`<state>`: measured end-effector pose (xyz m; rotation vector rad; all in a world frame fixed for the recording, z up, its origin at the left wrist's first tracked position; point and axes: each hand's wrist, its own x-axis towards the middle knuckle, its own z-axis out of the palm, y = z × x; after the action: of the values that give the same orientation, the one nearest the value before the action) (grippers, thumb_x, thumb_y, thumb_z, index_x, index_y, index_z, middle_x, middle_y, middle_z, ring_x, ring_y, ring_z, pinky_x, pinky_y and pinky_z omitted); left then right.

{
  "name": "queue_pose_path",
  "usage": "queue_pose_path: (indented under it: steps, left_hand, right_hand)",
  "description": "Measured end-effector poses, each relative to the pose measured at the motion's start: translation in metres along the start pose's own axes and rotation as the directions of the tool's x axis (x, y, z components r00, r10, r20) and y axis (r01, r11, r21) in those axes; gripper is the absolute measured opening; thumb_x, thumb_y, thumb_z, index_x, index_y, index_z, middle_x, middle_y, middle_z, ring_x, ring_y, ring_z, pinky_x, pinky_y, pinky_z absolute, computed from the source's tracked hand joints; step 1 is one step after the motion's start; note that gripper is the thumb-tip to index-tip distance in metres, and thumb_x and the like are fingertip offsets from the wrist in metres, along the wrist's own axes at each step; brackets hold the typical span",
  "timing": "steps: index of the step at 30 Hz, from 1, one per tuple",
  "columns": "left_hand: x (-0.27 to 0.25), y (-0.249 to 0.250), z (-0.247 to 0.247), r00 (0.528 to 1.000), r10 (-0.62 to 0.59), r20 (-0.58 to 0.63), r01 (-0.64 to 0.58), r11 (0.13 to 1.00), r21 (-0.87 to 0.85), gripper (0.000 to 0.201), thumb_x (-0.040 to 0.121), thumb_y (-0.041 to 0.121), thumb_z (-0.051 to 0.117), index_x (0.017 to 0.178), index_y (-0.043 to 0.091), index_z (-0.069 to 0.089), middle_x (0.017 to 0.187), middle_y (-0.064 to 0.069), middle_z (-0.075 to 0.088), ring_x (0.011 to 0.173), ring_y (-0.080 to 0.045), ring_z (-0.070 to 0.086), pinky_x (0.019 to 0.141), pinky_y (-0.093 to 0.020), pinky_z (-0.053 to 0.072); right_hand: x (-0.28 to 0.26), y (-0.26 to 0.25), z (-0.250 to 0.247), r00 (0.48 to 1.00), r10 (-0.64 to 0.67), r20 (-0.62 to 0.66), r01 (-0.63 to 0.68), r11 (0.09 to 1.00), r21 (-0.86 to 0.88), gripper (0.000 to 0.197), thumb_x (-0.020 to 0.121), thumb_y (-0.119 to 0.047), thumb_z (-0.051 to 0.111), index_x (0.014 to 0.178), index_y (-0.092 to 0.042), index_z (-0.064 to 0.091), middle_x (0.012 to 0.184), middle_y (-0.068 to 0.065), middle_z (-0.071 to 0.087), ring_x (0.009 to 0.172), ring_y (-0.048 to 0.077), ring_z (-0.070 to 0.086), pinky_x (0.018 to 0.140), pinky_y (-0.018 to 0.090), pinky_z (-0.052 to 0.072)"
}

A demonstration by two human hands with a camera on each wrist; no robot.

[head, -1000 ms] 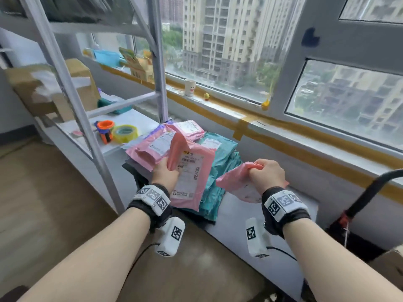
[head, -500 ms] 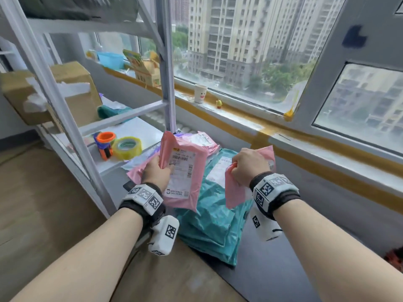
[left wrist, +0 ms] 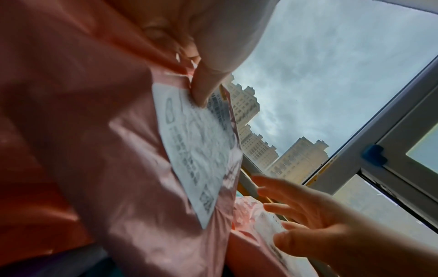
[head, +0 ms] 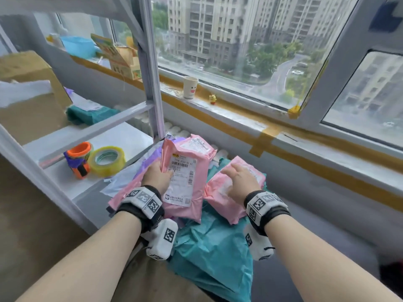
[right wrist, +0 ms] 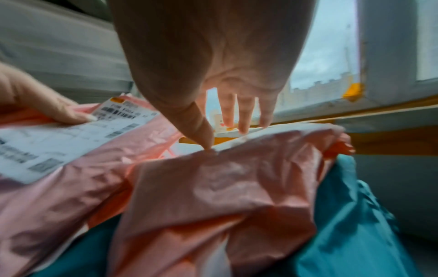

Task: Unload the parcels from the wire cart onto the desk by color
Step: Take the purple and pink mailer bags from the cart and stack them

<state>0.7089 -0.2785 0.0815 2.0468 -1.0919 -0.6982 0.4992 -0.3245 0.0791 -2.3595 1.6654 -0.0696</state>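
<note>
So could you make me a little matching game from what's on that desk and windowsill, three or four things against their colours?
Things:
1. parcel held in the left hand
2. big parcel lying underneath
3. tape roll on the shelf
4. paper cup on the windowsill

Colours:
A. yellow
B. white
C. pink
D. teal

Pairs: 1-C, 2-D, 3-A, 4-B

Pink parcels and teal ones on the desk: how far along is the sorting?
Done: several teal parcels lie piled on the desk, with pink ones behind. In hand: the left hand grips a labelled pink parcel; the right hand, fingers spread, is over another pink parcel lying on the teal pile. Left: the cart is out of view, so unknown.
</note>
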Motion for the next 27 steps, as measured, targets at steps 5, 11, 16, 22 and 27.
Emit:
queue_pose_path:
  steps: [5, 11, 16, 22, 27]
  left_hand:
    - [0.019, 0.003, -0.006, 0.998, -0.063, -0.023, 0.063, 0.998, 0.022, 0.036, 0.095, 0.015, 0.048, 0.13, 0.007, 0.047, 0.124, -0.018, 0.057, 0.107, -0.032, 0.055, 0.081, -0.031, 0.038]
    - [0.039, 0.004, -0.024, 0.984, -0.116, -0.138, 0.113, 0.993, -0.034, 0.03, 0.096, 0.013, 0.041, 0.123, 0.002, 0.046, 0.13, -0.022, 0.051, 0.118, -0.039, 0.049, 0.095, -0.039, 0.038]
    - [0.052, -0.003, -0.024, 0.99, -0.087, -0.109, 0.079, 0.994, -0.076, 0.028, 0.093, 0.012, 0.044, 0.119, 0.002, 0.05, 0.125, -0.021, 0.055, 0.113, -0.038, 0.052, 0.093, -0.038, 0.04]
    - [0.053, -0.003, -0.016, 0.999, -0.045, -0.016, 0.042, 0.981, -0.191, 0.027, 0.091, 0.011, 0.049, 0.116, 0.004, 0.056, 0.115, -0.016, 0.062, 0.106, -0.035, 0.057, 0.094, -0.037, 0.045]
    - [0.047, 0.006, 0.002, 0.993, -0.002, 0.122, 0.03, 0.974, -0.226, 0.026, 0.09, 0.011, 0.052, 0.115, 0.004, 0.058, 0.113, -0.017, 0.063, 0.106, -0.033, 0.059, 0.096, -0.045, 0.045]
  right_hand:
    - [-0.008, 0.008, 0.001, 0.912, 0.399, -0.095, -0.388, 0.915, 0.113, 0.069, 0.078, -0.056, 0.055, 0.14, -0.029, 0.039, 0.155, 0.011, 0.017, 0.138, 0.031, 0.029, 0.112, 0.043, 0.029]
    - [-0.013, -0.01, 0.017, 0.93, 0.298, 0.215, -0.321, 0.944, 0.081, 0.104, 0.053, -0.071, 0.072, 0.142, -0.038, 0.029, 0.157, 0.009, -0.004, 0.144, 0.037, 0.003, 0.115, 0.054, 0.02]
    - [-0.009, -0.015, 0.017, 0.961, 0.26, 0.088, -0.27, 0.955, 0.121, 0.09, 0.063, -0.064, 0.07, 0.141, -0.034, 0.036, 0.159, 0.005, 0.002, 0.147, 0.028, 0.001, 0.12, 0.043, 0.012]
    - [0.0, -0.003, 0.011, 0.97, 0.213, 0.116, -0.228, 0.964, 0.139, 0.076, 0.07, -0.057, 0.071, 0.138, -0.036, 0.044, 0.159, 0.003, 0.012, 0.147, 0.022, 0.006, 0.12, 0.042, 0.011]
    - [-0.008, -0.005, -0.001, 0.957, 0.29, -0.016, -0.269, 0.904, 0.333, 0.059, 0.078, -0.033, 0.067, 0.134, -0.031, 0.05, 0.154, 0.002, 0.029, 0.142, 0.019, 0.026, 0.117, 0.033, 0.02]
